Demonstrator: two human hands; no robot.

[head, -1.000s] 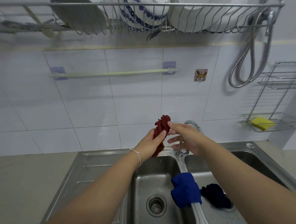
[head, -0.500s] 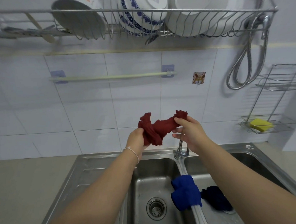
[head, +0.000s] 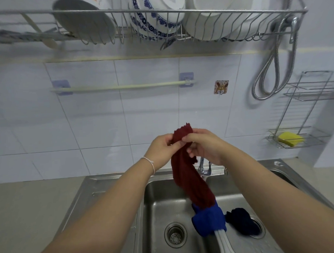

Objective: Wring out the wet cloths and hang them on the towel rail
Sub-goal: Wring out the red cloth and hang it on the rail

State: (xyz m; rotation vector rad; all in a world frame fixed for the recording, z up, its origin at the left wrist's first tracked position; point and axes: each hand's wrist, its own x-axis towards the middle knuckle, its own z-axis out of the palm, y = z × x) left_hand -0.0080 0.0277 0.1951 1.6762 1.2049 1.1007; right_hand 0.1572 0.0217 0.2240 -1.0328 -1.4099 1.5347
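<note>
A dark red cloth [head: 191, 184] hangs down over the left sink basin, its top end pinched between my left hand [head: 161, 151] and my right hand [head: 202, 146], which are close together above the tap. A bright blue cloth [head: 209, 221] lies draped over the divider between the two basins. A dark navy cloth [head: 241, 221] lies crumpled in the right basin beside the drain. The pale towel rail [head: 121, 87] runs across the tiled wall above and to the left of my hands, with nothing on it.
The steel double sink [head: 108, 191] fills the foreground, tap [head: 202, 167] behind the cloth. A wire dish rack [head: 158, 13] with bowls and plates hangs overhead. A shower hose [head: 274, 65] and a wire shelf with a yellow sponge [head: 289, 139] are on the right wall.
The red cloth was a twisted bundle stretched between my hands; now it hangs unrolled from its top end, and my hands have come together at that end.
</note>
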